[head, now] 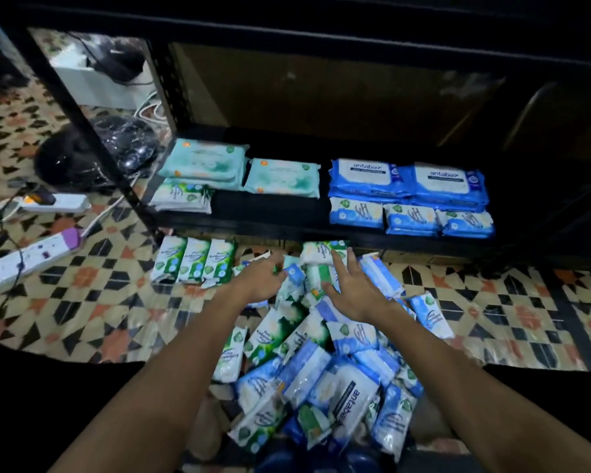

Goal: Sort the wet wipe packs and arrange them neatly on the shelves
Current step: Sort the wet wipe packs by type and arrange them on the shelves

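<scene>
A loose pile of blue and green wet wipe packs (316, 367) lies on the patterned floor in front of a black shelf (270, 218). My right hand (352, 290) hovers over the pile's far end with fingers spread, its index finger beside a green-white pack (319, 254). My left hand (258, 279) reaches into the pile just to its left, with its fingertips hidden among the packs. Three green packs (193, 261) stand in a row on the floor. On the shelf lie teal packs (202, 162), one green pack (181, 198), large blue packs (369, 175) and small blue packs (411, 218).
A black shelf post (82, 121) slants down at the left. Behind it sit a black plastic bag (96, 151) and two power strips (57, 203) (28, 257) with cables on the floor. The shelf's front middle (270, 204) is bare.
</scene>
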